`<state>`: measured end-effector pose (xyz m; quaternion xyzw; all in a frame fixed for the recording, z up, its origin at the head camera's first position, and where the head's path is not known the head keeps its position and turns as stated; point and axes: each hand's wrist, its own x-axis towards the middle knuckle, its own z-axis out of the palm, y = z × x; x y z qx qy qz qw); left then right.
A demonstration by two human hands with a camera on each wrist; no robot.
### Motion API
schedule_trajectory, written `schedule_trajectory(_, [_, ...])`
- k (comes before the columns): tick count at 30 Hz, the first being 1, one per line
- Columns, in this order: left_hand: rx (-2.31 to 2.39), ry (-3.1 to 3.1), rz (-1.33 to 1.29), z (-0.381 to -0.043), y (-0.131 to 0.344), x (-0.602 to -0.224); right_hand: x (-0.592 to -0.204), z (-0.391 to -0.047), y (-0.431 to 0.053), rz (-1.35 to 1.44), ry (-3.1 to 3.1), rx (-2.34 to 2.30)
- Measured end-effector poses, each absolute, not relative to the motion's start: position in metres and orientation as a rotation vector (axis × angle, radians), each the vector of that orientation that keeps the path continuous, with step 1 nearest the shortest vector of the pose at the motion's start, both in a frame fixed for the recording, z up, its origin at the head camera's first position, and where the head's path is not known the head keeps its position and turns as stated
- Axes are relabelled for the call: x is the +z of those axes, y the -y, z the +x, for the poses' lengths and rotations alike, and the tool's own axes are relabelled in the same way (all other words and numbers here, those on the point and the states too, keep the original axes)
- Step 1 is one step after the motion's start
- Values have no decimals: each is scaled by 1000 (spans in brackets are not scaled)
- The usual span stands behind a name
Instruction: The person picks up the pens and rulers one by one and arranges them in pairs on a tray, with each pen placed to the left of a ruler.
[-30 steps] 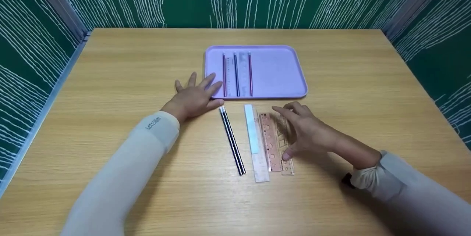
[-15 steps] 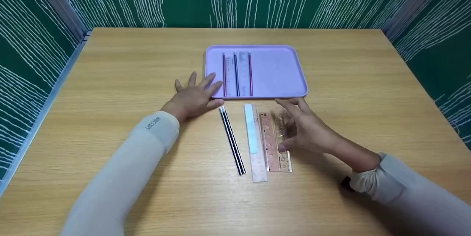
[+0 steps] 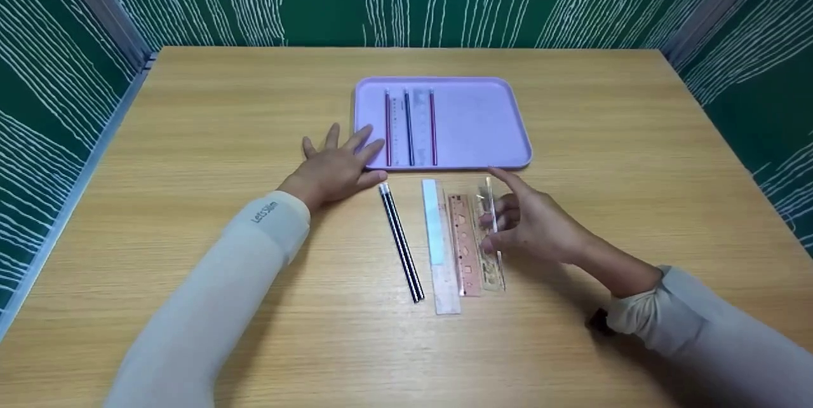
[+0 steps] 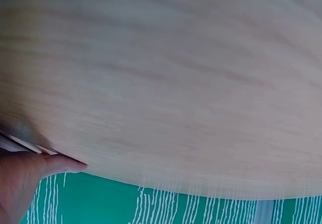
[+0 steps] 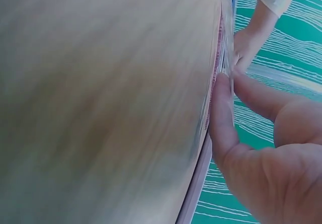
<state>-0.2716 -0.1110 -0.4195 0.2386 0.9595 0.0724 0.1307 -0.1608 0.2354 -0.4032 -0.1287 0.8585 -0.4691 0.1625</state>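
Observation:
My left hand point(image 3: 333, 173) lies with fingers spread over the front left corner of the purple tray point(image 3: 481, 122). My right hand point(image 3: 540, 224) pinches a clear, yellowish stencil ruler point(image 3: 490, 278) between thumb and fingers, its right edge tipped up from the table. The right wrist view shows that thumb and a finger meeting at the transparent ruler's edge point(image 5: 228, 27). Just left of it lie a pink stencil ruler point(image 3: 469, 281) and a pale ruler with a light blue strip point(image 3: 448, 293). Two dark striped pencils point(image 3: 402, 243) lie side by side farther left.
Inside the tray, upright rows alternate: a red pencil point(image 3: 389, 128), a clear ruler point(image 3: 396, 141), a dark pencil point(image 3: 409, 128), another clear ruler point(image 3: 421, 135) and a second red pencil point(image 3: 434, 128). Green walls with white streaks enclose the wooden table point(image 3: 254, 90).
My right hand has shifted slightly and now pinches the yellowish ruler, which has tilted up along its right edge. The pale ruler's near end has slid slightly left. My left hand has stayed put.

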Motion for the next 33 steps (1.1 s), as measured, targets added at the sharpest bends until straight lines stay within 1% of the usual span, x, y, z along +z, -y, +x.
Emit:
schedule_trajectory(11, [209, -2790, 702, -272, 111, -421, -404, -160, -235, -212, -2244, -1492])
schedule_trajectory(33, [204, -2785, 692, -273, 111, -420, -402, -173, -237, -136, -2080, -1625])
